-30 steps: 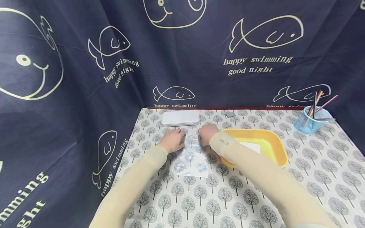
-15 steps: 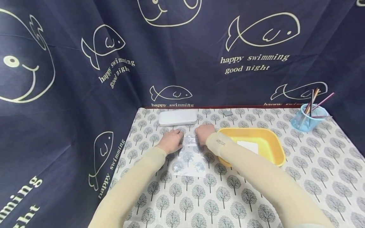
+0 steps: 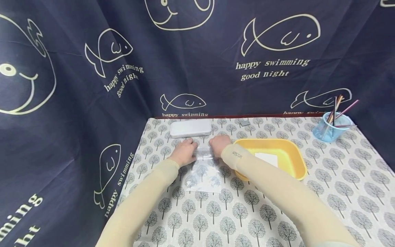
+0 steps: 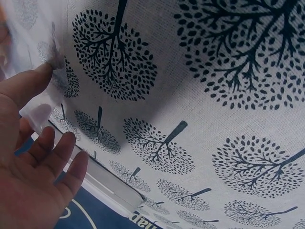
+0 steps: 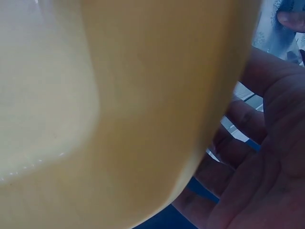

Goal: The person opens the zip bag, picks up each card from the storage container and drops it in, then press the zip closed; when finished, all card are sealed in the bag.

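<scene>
A clear plastic bag (image 3: 203, 178) lies flat on the tree-patterned cloth in the middle of the head view. My left hand (image 3: 185, 153) pinches its upper left edge; in the left wrist view the thumb presses the clear film (image 4: 29, 36) while the other fingers curl loosely. At the upper right edge, my right hand (image 3: 219, 145) holds the bag with bent fingers. The right wrist view shows that hand (image 5: 281, 129) behind the wall of a yellow tray (image 5: 157, 95), which hides part of its fingers. The tray stands beside the right forearm.
A white flat case (image 3: 190, 128) lies just beyond the hands. White paper (image 3: 267, 159) sits in the yellow tray (image 3: 300, 159). Farther right stands a blue cup (image 3: 328, 129) with several pens and sticks. A small grey piece (image 3: 245, 123) lies near the back edge, before a dark curtain (image 3: 216, 82).
The head view has turned slightly, so everything sits a little farther left in it. Both hands stay at the bag's upper edge, with hardly any visible movement.
</scene>
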Available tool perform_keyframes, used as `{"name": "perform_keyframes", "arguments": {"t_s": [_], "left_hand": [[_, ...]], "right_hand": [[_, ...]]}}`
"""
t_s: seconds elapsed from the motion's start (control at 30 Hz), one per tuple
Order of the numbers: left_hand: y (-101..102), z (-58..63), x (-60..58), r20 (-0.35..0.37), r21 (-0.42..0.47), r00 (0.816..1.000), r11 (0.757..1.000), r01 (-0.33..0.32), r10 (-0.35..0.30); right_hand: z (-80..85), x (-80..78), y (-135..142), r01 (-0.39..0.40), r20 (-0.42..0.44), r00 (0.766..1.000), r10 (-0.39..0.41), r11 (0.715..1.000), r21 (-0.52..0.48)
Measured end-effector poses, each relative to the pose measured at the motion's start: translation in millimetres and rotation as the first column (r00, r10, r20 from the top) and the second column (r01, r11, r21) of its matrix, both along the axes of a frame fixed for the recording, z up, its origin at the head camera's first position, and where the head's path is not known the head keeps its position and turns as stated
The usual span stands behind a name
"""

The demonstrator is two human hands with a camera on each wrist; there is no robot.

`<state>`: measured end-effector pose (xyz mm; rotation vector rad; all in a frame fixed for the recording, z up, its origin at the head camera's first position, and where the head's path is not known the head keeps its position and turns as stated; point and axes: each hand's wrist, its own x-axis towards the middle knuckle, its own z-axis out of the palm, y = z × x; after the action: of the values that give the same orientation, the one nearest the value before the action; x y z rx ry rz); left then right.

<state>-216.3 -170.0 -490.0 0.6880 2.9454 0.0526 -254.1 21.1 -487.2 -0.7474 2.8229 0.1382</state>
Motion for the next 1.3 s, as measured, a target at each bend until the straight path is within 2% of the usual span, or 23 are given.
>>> {"name": "perform_keyframes", "arguments": {"t_s": [0.13,0.3,0.53,0.7,0.83,1.1,1.3], "left_hand": [[-1.1,-1.4,-1.3,-0.006,0.010,1.000,1.000,-0.008,0.008],[-4.3,-4.5,-4.3,-0.029,0.034,1.000,0.999,0.003,-0.002],[-13.6,-1.7,-5.5,-0.027,0.179,1.000,0.984,-0.006,0.011],[-17.2,13.5,3.1,-0.068,0.287,0.998,0.958,0.027,-0.007],[-17.5,25.7,11.9,-0.110,0.364,0.994,0.930,0.049,-0.009],[-11.0,56.7,36.9,-0.172,0.462,0.985,0.885,0.055,0.029],[-6.7,75.7,52.9,-0.217,0.523,0.976,0.847,0.093,0.027]], "right_hand": [[1.1,-0.7,-0.7,-0.001,-0.007,1.000,0.002,1.000,0.007],[3.0,-1.7,0.1,-0.053,-0.036,0.998,0.053,0.999,-0.003],[17.1,-0.4,9.6,-0.110,-0.040,0.994,0.106,0.986,-0.128],[39.8,5.2,22.7,-0.090,0.014,0.995,0.095,0.970,-0.226],[60.6,14.7,34.8,-0.109,0.031,0.992,0.123,0.949,-0.295],[88.7,47.7,58.2,-0.154,-0.063,0.988,0.141,0.894,-0.420],[94.5,74.7,73.3,-0.208,-0.171,0.975,0.138,0.833,-0.512]]}}
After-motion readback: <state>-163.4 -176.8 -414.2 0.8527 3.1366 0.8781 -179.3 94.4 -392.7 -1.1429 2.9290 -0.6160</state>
